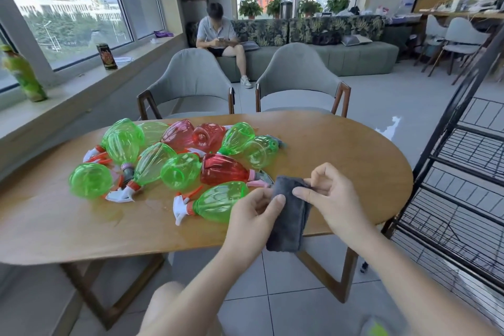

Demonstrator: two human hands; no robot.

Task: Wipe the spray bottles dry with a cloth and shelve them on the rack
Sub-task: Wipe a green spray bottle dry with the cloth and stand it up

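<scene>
Several green and red spray bottles (174,161) lie in a heap on the left half of the oval wooden table (341,150). The nearest green bottle (218,200) lies on its side with its white trigger head pointing left. A folded dark grey cloth (289,221) hangs over the table's near edge, held by both hands. My left hand (256,206) grips its left side with thumb on top. My right hand (327,194) pinches its upper right corner. The black wire rack (463,166) stands to the right of the table.
Two grey chairs (297,82) stand behind the table. A person (221,38) sits on a sofa further back. A window ledge (68,95) at left carries a green bottle and a dark can. Tiled floor lies between table and rack.
</scene>
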